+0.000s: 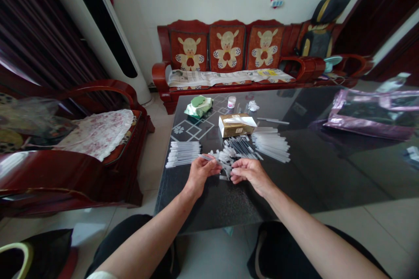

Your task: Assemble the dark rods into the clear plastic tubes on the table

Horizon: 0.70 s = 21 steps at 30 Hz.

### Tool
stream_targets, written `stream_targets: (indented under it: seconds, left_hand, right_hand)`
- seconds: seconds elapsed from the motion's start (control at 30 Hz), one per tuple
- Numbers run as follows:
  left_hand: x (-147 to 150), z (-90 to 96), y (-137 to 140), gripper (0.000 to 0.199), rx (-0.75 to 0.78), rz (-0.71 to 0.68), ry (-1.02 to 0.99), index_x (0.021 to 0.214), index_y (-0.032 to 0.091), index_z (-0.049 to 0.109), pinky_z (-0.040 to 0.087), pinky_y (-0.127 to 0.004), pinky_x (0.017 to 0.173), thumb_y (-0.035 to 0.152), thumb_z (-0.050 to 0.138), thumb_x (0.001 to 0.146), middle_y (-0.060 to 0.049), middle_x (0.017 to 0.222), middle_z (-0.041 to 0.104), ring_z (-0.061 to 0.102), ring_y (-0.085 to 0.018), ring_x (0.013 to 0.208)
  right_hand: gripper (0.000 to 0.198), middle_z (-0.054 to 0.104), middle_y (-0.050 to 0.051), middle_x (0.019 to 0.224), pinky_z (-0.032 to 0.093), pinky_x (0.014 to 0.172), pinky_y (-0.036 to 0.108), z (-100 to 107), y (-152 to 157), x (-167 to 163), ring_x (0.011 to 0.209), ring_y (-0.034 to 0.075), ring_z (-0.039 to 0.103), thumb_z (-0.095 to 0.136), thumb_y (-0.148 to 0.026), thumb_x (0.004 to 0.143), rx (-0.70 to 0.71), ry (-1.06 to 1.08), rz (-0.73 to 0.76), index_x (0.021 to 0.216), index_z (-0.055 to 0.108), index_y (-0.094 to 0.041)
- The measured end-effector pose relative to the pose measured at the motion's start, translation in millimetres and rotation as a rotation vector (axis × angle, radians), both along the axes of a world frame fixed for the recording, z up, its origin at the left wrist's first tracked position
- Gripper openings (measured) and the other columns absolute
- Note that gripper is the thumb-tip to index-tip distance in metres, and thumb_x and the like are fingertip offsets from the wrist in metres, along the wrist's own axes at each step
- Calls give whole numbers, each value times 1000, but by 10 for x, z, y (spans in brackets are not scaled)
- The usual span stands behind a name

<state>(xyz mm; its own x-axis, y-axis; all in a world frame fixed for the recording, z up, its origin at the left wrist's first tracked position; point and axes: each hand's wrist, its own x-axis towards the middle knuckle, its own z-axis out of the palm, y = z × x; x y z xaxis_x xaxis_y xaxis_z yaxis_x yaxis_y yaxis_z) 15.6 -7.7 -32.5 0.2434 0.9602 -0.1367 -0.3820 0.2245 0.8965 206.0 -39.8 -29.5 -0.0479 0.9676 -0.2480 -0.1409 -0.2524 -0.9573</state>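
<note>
My left hand (pixel 204 173) is closed on a thin, whitish pen (pixel 205 157) whose end points out to the left. Opposite it, my right hand (pixel 250 174) has its fingers pinched together; what they hold, if anything, is too small to make out. Between and just beyond both hands lies a loose heap of small white pen caps (pixel 225 155). Dark pen refills (pixel 244 146) lie behind the heap. To their right spreads a pile of translucent white pen barrels (pixel 270 144). A neat row of white pens (pixel 183 154) rests left of my left hand.
On the dark glossy table (pixel 314 174) stand a gold tissue box (pixel 235 125), a green wipes pack (pixel 199 107) and a small white jar (pixel 231 102). A pink-edged clear bag (pixel 373 113) lies at the right. A wooden sofa (pixel 162 74) stands behind, an armchair (pixel 127 174) at left.
</note>
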Motion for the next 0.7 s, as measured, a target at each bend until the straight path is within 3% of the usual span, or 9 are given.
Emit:
stream_targets:
  seconds: [0.43,0.7]
  left_hand:
    - [1,-13,-1,32,8,13,-19,85,13,59,56,-30,67,34,77,69,-5,76,67,69,-18,71]
    - [-3,-31,20,31,2,10,-28,85,14,60,56,-30,68,33,77,69,-4,77,67,69,-18,71]
  right_hand:
    - [37,67,6,61,52,43,27,-11,-8,-13,46,16,64,64,-48,78,-17,-38,91,78,62,-11]
    - [33,67,5,62,52,44,25,-30,-6,-11,47,15,64,64,-45,79,-23,-54,163,80,60,-12]
